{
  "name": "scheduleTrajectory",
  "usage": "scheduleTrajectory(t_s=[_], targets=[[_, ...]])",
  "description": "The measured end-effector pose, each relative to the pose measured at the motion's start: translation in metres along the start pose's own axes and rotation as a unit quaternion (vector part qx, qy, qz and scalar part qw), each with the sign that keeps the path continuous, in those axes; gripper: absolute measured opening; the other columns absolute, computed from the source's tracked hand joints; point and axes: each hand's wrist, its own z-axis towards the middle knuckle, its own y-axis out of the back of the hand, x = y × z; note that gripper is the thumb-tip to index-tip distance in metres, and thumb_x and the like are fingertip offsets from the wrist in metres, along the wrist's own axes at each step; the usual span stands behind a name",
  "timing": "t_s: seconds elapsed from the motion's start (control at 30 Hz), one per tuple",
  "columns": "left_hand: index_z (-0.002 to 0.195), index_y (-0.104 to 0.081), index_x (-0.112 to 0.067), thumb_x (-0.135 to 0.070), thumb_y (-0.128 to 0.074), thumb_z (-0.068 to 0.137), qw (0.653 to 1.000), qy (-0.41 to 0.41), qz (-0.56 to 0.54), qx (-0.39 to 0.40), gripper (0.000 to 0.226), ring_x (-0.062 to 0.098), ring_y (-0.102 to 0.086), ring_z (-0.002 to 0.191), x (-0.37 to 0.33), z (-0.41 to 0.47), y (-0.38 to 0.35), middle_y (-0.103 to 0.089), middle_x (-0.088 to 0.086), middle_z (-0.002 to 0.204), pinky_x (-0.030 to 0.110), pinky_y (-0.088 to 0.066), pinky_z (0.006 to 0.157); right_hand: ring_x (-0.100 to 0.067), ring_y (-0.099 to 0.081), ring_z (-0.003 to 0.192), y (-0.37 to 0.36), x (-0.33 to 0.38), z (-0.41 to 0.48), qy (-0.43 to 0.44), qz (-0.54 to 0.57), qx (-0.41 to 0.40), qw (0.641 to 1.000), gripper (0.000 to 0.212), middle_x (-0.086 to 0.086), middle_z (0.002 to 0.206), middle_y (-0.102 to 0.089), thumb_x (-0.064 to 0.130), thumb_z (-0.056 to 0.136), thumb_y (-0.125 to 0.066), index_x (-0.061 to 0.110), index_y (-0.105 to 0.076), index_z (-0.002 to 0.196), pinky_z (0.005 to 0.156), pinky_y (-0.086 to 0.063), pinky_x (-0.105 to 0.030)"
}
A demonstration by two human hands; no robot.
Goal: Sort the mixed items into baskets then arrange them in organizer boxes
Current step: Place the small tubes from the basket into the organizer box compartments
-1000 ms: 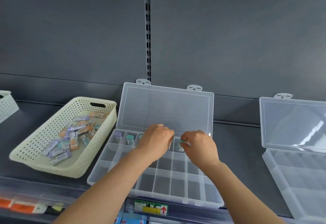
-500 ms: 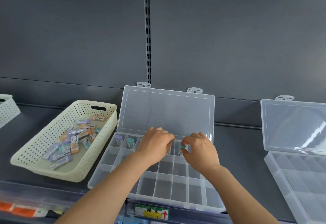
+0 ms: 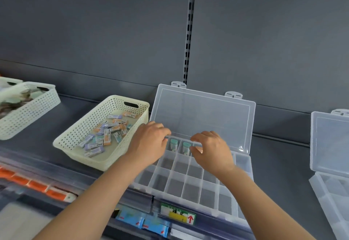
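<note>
Head view: a person's two bare hands work at the back row of a clear organizer box (image 3: 188, 183) on a grey shelf (image 3: 279, 164), its lid (image 3: 204, 118) standing open against the back panel; two teal-capped tubes (image 3: 173, 144) stand upright in adjoining back-row compartments between the hands; the left hand (image 3: 149, 143) curls over the row's left end, and whether it grasps anything cannot be told; the right hand (image 3: 211, 149) pinches a sliver of teal, apparently a third tube (image 3: 196, 145), at the next compartment; just left of the box, a cream perforated basket (image 3: 75, 137) holds small purple, orange and teal packets (image 3: 105, 134); a second open organizer box (image 3: 330, 154) sits at far right, a white basket (image 3: 34, 111) at far left.
</note>
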Motion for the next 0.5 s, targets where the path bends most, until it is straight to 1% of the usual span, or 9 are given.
scheduleTrajectory(t_s=[0.1,0.2,0.27,0.3,0.33,0.4,0.5], targets=[[0.107,-0.069,-0.022,-0.022,-0.052,0.092,0.998,0.054,0.037,0.019,0.022,0.017,-0.056,0.097,0.031,-0.015,0.014,-0.067,-0.004,0.104,0.033,-0.047,0.082,-0.022,-0.055,0.101,-0.006,0.025,0.013,0.036,0.014,0.012,0.999,0.025,0.0,0.106,-0.067,0.026,0.088,-0.06,0.02,-0.068,0.111,0.083,-0.049,-0.031],[0.106,-0.068,-0.022,-0.026,-0.052,0.091,0.987,0.123,0.087,0.05,0.021,0.02,-0.057,0.097,0.071,-0.033,0.026,-0.066,-0.001,0.105,0.033,-0.047,0.077,-0.019,-0.055,0.101,-0.019,0.059,0.03,0.082,0.023,0.034,0.996,0.024,0.001,0.107,-0.066,0.027,0.089,-0.058,0.022,-0.068,0.111,0.082,-0.049,-0.029],[0.101,-0.067,-0.023,-0.029,-0.051,0.091,0.974,0.167,0.113,0.106,0.02,0.019,-0.056,0.089,0.096,-0.043,0.031,-0.063,-0.002,0.099,0.031,-0.044,0.066,-0.018,-0.055,0.1,-0.03,0.084,0.042,0.107,0.021,0.049,0.993,0.024,0.001,0.107,-0.066,0.028,0.09,-0.057,0.024,-0.068,0.111,0.082,-0.05,-0.029],[0.1,-0.066,-0.024,-0.031,-0.05,0.091,0.964,0.184,0.126,0.144,0.02,0.018,-0.055,0.085,0.109,-0.046,0.033,-0.061,-0.002,0.095,0.03,-0.043,0.063,-0.017,-0.054,0.101,-0.035,0.095,0.048,0.118,0.02,0.058,0.991,0.025,0.002,0.108,-0.066,0.029,0.09,-0.057,0.024,-0.067,0.112,0.083,-0.05,-0.029],[0.102,-0.065,-0.024,-0.032,-0.051,0.091,0.954,0.196,0.138,0.182,0.02,0.017,-0.056,0.083,0.121,-0.048,0.034,-0.06,-0.003,0.094,0.03,-0.044,0.063,-0.017,-0.054,0.104,-0.041,0.107,0.054,0.129,0.017,0.069,0.989,0.026,0.002,0.11,-0.065,0.03,0.09,-0.057,0.024,-0.067,0.113,0.085,-0.05,-0.03],[0.11,-0.062,-0.02,-0.038,-0.055,0.091,0.939,0.214,0.133,0.234,0.027,0.018,-0.055,0.082,0.145,-0.051,0.034,-0.059,-0.003,0.093,0.032,-0.049,0.068,-0.018,-0.053,0.108,-0.053,0.13,0.067,0.146,0.011,0.086,0.985,0.028,0.002,0.114,-0.064,0.032,0.089,-0.058,0.025,-0.066,0.116,0.088,-0.05,-0.033],[0.106,-0.06,-0.017,-0.055,-0.057,0.086,0.926,0.236,0.103,0.277,0.043,0.018,-0.051,0.079,0.174,-0.052,0.03,-0.052,-0.003,0.087,0.03,-0.044,0.067,-0.02,-0.054,0.105,-0.071,0.16,0.087,0.173,-0.021,0.117,0.978,0.027,0.0,0.112,-0.064,0.033,0.09,-0.058,0.025,-0.066,0.114,0.089,-0.051,-0.035]])
